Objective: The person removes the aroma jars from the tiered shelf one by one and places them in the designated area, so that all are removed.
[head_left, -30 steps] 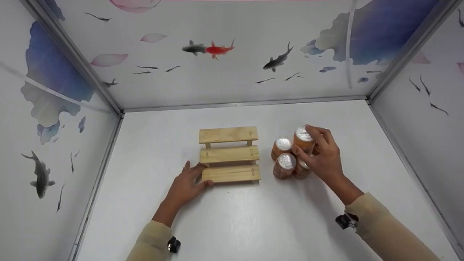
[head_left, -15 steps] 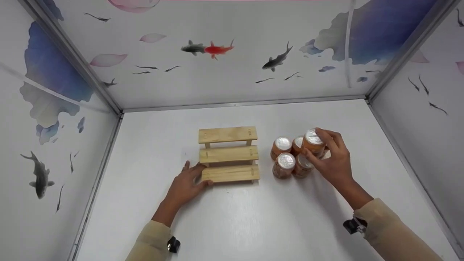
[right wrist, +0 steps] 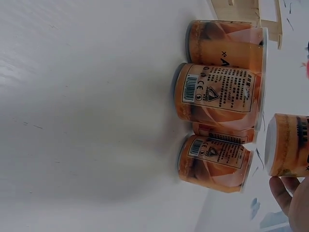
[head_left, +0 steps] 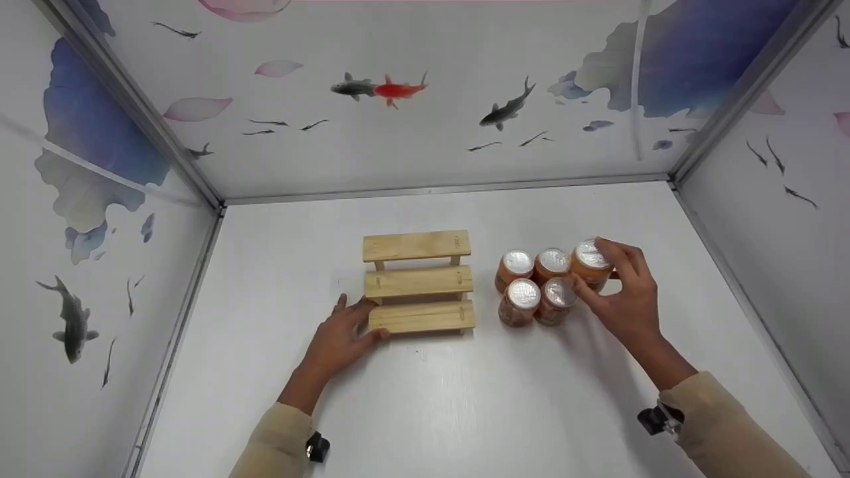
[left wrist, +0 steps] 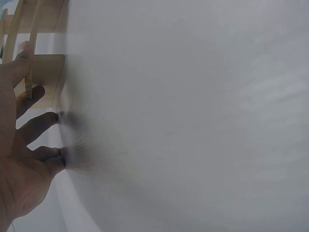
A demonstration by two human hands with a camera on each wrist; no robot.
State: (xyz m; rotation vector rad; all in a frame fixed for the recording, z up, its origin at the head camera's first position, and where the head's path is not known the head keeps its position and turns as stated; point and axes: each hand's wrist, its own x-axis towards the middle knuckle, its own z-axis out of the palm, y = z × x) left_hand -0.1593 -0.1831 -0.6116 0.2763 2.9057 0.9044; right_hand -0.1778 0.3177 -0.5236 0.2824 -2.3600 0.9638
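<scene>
Five orange cans cluster; right hand has its grip around one, left hand released beside wooden rack

White tabletop enclosed by 3 walls painted with fish and blue lotus leaves

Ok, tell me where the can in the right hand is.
In the head view the held can is right of centre, gripped by the right hand at the right end of the back row, beside the four other cans.

Can label: barcode, warning triangle (small print unreadable).
</scene>
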